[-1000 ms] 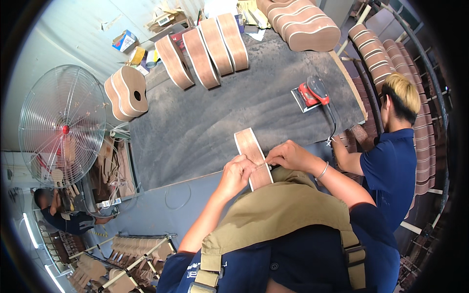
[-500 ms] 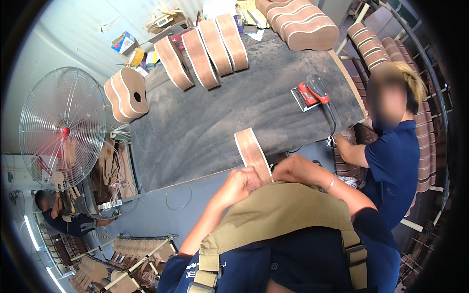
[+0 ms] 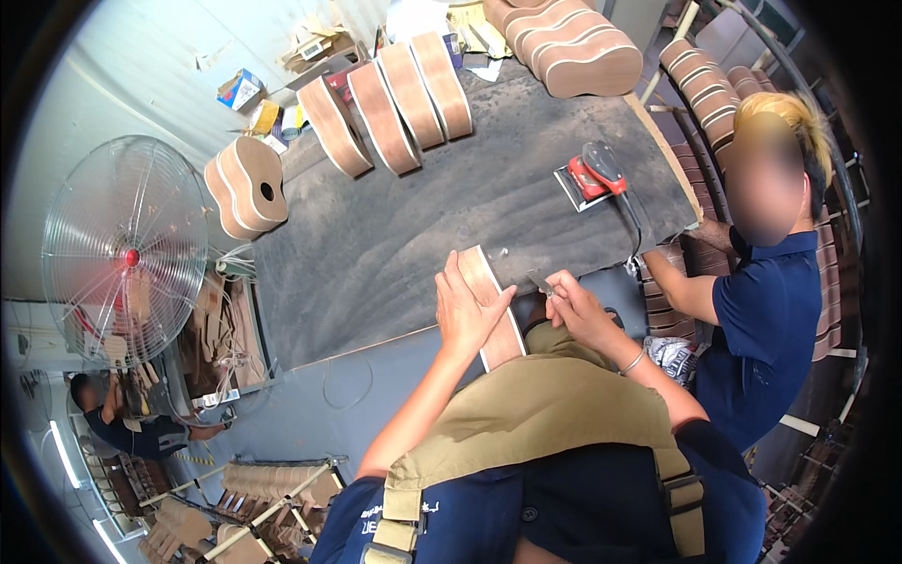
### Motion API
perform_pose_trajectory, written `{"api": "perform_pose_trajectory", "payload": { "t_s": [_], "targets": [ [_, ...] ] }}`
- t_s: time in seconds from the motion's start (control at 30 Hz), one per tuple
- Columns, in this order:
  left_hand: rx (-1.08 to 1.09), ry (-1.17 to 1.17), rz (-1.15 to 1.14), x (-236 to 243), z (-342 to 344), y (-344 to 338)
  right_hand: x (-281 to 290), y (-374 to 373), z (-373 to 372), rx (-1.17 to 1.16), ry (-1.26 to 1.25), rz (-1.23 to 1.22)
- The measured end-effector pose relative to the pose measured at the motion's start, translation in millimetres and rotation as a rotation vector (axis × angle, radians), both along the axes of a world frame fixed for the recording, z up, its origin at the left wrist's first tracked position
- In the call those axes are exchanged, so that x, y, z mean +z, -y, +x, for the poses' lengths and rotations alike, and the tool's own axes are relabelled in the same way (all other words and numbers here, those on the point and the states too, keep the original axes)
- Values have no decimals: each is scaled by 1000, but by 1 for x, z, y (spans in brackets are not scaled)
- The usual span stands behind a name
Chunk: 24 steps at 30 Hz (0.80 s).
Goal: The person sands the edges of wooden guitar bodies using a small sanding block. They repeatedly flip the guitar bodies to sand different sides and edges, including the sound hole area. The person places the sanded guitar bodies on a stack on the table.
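A wooden guitar body (image 3: 505, 346) stands on edge at the table's near side, against my apron, its pale-edged side turned up. My left hand (image 3: 462, 315) lies over that side, fingers stretched along it and the thumb across toward the right edge, gripping it. Just to the right, my right hand (image 3: 578, 308) is closed round a small flat metal blade (image 3: 539, 282) pointing up and left. The blade is apart from the guitar body. A small pale bit (image 3: 504, 252) lies on the dark table (image 3: 376, 254) beyond.
A red and black power sander (image 3: 597, 174) with a cord rests at the table's right. Several guitar bodies (image 3: 411, 99) stand along the back, and one (image 3: 246, 188) at the left. A co-worker (image 3: 766, 301) is at my right. A large fan (image 3: 127, 254) stands left.
My left hand has moved up the guitar body and its fingers have stretched out. My right hand has moved right and away from the body, and the metal blade now shows.
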<state>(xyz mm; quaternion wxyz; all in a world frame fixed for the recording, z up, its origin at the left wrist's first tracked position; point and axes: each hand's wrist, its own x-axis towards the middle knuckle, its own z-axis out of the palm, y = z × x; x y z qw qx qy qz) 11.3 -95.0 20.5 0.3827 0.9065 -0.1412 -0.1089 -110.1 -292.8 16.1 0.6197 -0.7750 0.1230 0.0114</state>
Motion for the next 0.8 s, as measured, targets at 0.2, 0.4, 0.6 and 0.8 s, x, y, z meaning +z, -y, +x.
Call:
{"api": "perform_pose_trajectory", "payload": {
  "t_s": [0.2,0.4,0.6,0.8],
  "targets": [
    [111,54,-93,-11,-10,-3,-11,-16,-23,-108,3,39],
    [346,-227,-531,0,-3,-46,-15,-10,-33,-216,97,121],
    [279,-428,-1308,-6,62,-66,-12,7,-16,-196,161,166],
    [22,253,92,-77,80,-26,-57,30,9,-289,130,279]
  ]
}}
